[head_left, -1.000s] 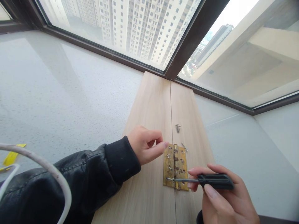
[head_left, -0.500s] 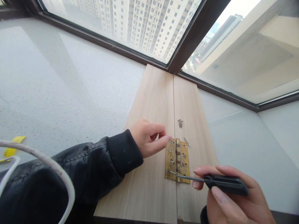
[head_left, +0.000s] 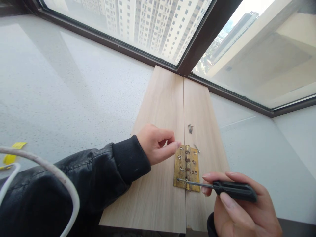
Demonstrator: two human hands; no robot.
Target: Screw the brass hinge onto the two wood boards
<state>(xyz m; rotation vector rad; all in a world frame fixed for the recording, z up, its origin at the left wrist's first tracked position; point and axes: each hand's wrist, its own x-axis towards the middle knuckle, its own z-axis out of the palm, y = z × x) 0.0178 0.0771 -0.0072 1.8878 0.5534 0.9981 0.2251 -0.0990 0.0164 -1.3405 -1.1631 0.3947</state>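
Note:
A tarnished brass hinge [head_left: 187, 166] lies across the seam of two light wooden boards [head_left: 160, 138] laid side by side. My right hand [head_left: 240, 205] grips a black-handled screwdriver [head_left: 233, 190], whose thin shaft tip rests on the hinge's lower left leaf. My left hand [head_left: 155, 144], in a black sleeve, has its fingertips on the hinge's upper left corner, fingers loosely curled. A few loose screws [head_left: 190, 128] lie on the right board above the hinge, and a single one [head_left: 196, 148] sits by its upper right corner.
The boards rest on a speckled white stone sill [head_left: 61, 92] under a dark-framed window [head_left: 195, 42] showing tower blocks. A white cable [head_left: 53, 174] arcs at the lower left. A yellow scrap [head_left: 13, 151] lies at the far left.
The view has shifted slightly down and right. My right hand with the screwdriver has drifted a little; its tip stays on the hinge's lower left. My left hand holds its place.

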